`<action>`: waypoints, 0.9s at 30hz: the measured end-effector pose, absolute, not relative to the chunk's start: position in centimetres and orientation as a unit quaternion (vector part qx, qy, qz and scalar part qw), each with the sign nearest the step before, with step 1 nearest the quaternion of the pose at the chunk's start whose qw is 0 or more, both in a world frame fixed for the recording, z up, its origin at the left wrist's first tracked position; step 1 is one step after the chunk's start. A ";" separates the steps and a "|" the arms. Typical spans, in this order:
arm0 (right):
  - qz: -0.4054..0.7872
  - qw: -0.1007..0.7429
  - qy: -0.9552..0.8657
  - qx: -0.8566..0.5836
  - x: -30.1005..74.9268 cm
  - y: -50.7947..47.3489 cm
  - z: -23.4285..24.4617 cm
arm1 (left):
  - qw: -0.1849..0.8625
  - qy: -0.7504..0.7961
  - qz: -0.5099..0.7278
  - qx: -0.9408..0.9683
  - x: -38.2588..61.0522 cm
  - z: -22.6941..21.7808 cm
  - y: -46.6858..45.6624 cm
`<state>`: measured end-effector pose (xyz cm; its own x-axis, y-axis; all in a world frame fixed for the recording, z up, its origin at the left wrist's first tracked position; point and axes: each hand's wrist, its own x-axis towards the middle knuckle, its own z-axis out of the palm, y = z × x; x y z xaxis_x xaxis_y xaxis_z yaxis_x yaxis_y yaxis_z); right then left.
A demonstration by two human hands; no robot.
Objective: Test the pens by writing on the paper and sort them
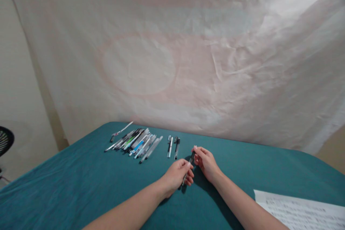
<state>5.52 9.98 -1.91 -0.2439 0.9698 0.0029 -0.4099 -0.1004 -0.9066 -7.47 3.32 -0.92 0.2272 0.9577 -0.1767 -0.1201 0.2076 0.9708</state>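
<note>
A dark pen is held at a slant between my two hands, just above the cloth. My left hand is closed around its lower barrel, with the thumb on top. At the pen's upper end, the fingers of my right hand pinch the tip of it. Beyond my hands lie a white-and-black pen and a black pen, side by side, each with a small cap-like piece at its far end. To their left is a loose pile of several pens, mostly clear, black and white, with green and blue ones among them.
Teal cloth covers the table. A sheet of paper with handwriting lies at the front right. Behind the table hangs a pale, wrinkled sheet. Part of a black fan shows at the left edge.
</note>
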 end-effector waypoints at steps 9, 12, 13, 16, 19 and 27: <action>0.689 0.509 -0.406 -0.319 5.5 10.0 -1.9 | 0.629 0.450 0.423 0.472 -7.4 -1.0 3.3; 0.661 0.529 -0.420 -0.328 5.5 10.1 -2.2 | 0.629 0.447 0.422 0.476 -7.4 -1.0 3.3; 0.656 0.530 -0.425 -0.328 5.5 10.1 -2.3 | 0.630 0.447 0.421 0.476 -7.4 -1.1 3.3; 0.666 0.524 -0.424 -0.320 5.5 10.2 -2.3 | 0.631 0.447 0.419 0.476 -7.3 -1.1 3.3; 0.680 0.527 -0.404 -0.311 5.5 10.1 -2.1 | 0.634 0.447 0.414 0.476 -7.3 -1.2 3.4; 0.618 0.546 -0.424 -0.373 6.6 11.7 -0.6 | 0.628 0.446 0.424 0.476 -7.2 -1.4 3.3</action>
